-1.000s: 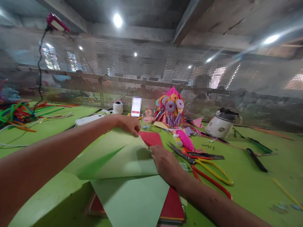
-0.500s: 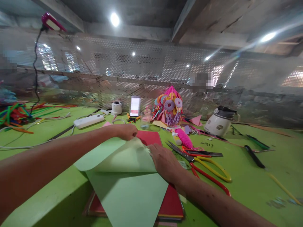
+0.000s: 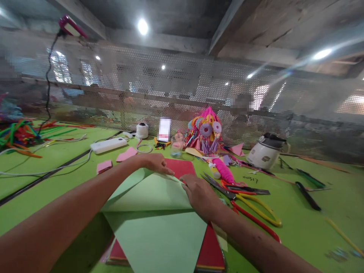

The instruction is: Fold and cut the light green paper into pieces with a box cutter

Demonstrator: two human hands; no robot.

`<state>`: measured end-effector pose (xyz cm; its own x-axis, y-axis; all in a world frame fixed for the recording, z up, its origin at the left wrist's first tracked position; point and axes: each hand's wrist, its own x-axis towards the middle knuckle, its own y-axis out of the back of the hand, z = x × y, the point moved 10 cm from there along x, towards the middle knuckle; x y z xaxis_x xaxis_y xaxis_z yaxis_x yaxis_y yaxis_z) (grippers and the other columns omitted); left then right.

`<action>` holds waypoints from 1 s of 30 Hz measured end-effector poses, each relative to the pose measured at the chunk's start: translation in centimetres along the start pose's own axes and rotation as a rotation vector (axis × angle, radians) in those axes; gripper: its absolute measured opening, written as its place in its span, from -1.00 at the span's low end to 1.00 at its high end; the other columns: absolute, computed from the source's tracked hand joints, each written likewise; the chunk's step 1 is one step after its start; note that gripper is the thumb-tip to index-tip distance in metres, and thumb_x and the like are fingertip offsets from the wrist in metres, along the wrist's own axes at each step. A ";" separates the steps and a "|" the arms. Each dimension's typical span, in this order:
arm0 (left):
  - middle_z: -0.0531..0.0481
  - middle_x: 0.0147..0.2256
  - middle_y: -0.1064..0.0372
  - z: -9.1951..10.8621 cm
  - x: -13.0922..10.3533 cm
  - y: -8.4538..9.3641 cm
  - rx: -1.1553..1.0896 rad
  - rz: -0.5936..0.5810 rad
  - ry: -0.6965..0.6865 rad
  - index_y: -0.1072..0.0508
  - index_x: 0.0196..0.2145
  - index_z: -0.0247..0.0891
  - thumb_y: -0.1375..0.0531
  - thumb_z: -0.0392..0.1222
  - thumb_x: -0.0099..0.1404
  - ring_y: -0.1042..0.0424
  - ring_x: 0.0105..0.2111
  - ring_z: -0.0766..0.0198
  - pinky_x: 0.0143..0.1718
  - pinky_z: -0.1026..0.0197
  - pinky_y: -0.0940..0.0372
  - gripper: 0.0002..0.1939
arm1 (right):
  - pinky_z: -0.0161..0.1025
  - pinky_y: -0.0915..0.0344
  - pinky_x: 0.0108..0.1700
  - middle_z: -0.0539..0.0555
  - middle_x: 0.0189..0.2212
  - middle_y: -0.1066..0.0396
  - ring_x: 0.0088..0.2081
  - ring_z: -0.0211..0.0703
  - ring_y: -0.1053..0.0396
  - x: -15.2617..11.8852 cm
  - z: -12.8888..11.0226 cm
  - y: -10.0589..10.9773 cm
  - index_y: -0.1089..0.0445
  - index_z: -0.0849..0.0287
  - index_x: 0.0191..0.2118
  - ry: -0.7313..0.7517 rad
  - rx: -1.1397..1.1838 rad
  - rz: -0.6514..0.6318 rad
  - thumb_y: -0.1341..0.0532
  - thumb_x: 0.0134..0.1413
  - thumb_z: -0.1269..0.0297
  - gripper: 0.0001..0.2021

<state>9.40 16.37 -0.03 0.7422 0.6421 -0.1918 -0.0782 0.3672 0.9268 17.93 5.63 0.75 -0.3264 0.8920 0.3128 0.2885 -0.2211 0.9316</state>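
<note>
Head view: pinching green paper (image 3: 156, 227) in the grip of left hand (image 3: 155, 163) and right hand (image 3: 199, 194), over red-topped stack (image 3: 212, 248) on bench (image 3: 309, 237).

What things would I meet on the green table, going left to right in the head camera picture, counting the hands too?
Pile of colourful strips, long white box, left hand, right hand, big scissors, black handle.

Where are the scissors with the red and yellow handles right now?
In the head view, the scissors lie on the green table just right of the right hand, with the pink yarn beyond.
</note>
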 end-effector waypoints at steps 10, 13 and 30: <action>0.03 -0.41 -0.45 0.1 -0.8 -1.9 -0.458 -0.155 0.007 -0.54 -0.35 -0.29 -0.32 0.07 -0.06 -0.32 -0.44 0.32 -0.40 0.31 -0.18 -0.61 | -0.28 -0.19 -0.29 0.07 -0.39 -0.48 -0.36 -0.18 -0.37 0.8 1.9 0.4 -0.43 0.23 -0.31 -0.129 0.253 0.058 -0.13 0.09 0.40 -0.87; 0.06 -0.48 -0.41 -0.4 -0.6 -1.9 -0.395 -0.155 0.013 -0.51 -0.44 -0.30 -0.33 0.04 -0.07 -0.30 -0.49 0.33 -0.47 0.32 -0.15 -0.66 | -0.27 -0.19 -0.29 0.08 -0.38 -0.47 -0.36 -0.18 -0.37 0.7 2.0 0.4 -0.43 0.23 -0.29 -0.131 0.264 0.064 -0.15 0.08 0.36 -0.87; 0.09 -0.52 -0.37 -1.5 -0.7 -1.3 -0.295 -0.131 -0.039 -0.50 -0.42 -0.28 -0.26 0.03 -0.05 -0.28 -0.51 0.34 -0.50 0.32 -0.10 -0.68 | -0.18 -0.27 -0.16 0.11 -0.25 -0.49 -0.22 -0.10 -0.41 0.4 0.9 0.3 -0.42 0.20 -0.21 -0.058 0.301 0.054 -0.18 0.08 0.33 -0.85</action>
<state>7.94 16.48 -1.57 0.7831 0.5525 -0.2856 -0.1657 0.6279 0.7604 18.70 6.31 0.95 -0.2536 0.9052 0.3410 0.5603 -0.1499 0.8146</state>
